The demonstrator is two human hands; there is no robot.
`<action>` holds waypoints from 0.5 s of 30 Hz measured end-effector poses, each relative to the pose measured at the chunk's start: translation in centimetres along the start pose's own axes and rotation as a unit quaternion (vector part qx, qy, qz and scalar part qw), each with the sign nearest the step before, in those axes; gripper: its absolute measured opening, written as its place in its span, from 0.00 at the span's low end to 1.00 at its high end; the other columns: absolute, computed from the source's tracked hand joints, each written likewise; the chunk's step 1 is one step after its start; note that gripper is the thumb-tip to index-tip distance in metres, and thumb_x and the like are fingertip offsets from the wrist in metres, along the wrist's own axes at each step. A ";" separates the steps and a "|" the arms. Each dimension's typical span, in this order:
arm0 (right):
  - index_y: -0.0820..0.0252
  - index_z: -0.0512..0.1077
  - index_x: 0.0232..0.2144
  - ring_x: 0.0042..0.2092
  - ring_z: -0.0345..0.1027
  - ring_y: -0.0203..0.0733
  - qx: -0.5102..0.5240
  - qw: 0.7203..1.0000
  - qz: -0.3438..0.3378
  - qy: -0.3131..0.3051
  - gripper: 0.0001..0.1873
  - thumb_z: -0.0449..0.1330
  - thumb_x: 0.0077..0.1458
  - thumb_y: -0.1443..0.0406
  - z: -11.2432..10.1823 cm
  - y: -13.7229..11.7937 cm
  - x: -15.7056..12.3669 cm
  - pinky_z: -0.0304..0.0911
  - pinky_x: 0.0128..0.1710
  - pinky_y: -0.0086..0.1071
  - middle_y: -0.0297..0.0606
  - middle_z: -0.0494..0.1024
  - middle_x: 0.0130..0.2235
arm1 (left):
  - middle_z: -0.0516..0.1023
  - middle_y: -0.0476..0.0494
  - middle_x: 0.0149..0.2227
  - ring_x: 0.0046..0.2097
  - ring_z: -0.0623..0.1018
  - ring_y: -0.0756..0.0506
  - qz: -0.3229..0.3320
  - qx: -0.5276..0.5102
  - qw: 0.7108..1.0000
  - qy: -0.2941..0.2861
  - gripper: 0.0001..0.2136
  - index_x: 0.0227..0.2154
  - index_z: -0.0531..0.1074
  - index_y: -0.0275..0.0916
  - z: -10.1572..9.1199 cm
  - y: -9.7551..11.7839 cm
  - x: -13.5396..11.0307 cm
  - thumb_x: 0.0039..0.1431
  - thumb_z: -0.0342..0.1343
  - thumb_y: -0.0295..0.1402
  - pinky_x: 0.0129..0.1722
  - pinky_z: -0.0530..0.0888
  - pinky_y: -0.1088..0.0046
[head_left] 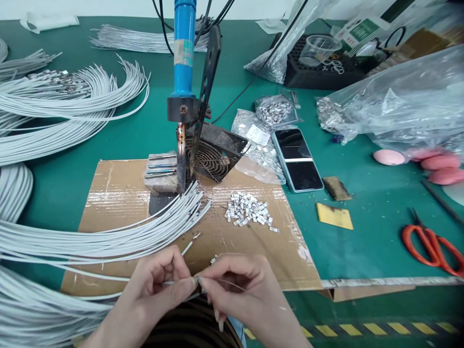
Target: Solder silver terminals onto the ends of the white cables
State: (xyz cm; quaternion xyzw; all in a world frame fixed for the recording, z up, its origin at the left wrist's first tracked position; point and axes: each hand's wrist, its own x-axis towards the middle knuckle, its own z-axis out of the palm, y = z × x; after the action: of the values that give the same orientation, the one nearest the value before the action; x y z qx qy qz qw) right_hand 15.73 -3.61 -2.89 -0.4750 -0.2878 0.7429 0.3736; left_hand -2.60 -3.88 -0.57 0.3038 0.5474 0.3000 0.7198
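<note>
My left hand (155, 285) is closed in a pinch on a white cable (119, 279), near the cable's end. Its thumb and fingertips almost meet those of my right hand (246, 285), which also pinches. Between the two sets of fingertips a tiny dark and shiny bit shows, too small to name. A thin pale strand runs across the right fingers. Just above the right index finger sits a small silver-white piece (213, 259). Beyond my hands lies a bundle of white cables (145, 241), their ends fanned out on the cardboard sheet (119, 188).
A pile of small silver-white connectors (250, 209) lies on the cardboard. A blue-handled soldering iron (184, 63) points down from a stand, beside a black fan (213, 154). A phone (297, 159), yellow sponge (334, 216) and orange-handled scissors (431, 246) are rightward. More cable coils (72, 106) lie left.
</note>
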 end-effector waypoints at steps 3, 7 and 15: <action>0.59 0.86 0.25 0.20 0.66 0.30 -0.123 0.990 -0.075 0.001 0.04 0.71 0.50 0.68 0.0 -1.1 -0.1 0.64 0.19 0.21 0.32 0.76 0.20 | 0.69 0.54 0.21 0.25 0.64 0.52 0.013 0.035 0.999 0.025 0.16 0.23 0.75 0.38 0.0 0.0 0.2 0.57 0.70 0.43 0.26 0.58 0.77; 0.58 0.87 0.27 0.21 0.68 0.32 -0.178 0.977 -0.116 -0.002 0.08 0.68 0.55 0.66 0.3 -1.9 -0.3 0.65 0.20 0.23 0.34 0.78 0.22 | 0.68 0.54 0.20 0.24 0.63 0.52 0.022 0.059 0.996 0.065 0.14 0.22 0.74 0.38 0.8 0.6 0.2 0.53 0.70 0.39 0.25 0.57 0.76; 0.56 0.86 0.28 0.19 0.64 0.29 -0.103 0.984 -0.141 0.036 0.05 0.70 0.55 0.65 0.0 0.0 0.1 0.61 0.18 0.20 0.30 0.74 0.20 | 0.70 0.53 0.21 0.26 0.66 0.51 0.048 0.048 0.992 0.110 0.13 0.22 0.72 0.39 1.9 1.0 0.1 0.52 0.70 0.36 0.27 0.61 0.78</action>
State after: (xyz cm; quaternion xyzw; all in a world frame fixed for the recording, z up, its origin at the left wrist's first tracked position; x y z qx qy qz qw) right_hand 15.71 -3.56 -2.92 -0.4921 -0.4128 0.6319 0.4338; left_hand -0.86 -3.39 0.51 0.3291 0.6221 0.3389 0.6243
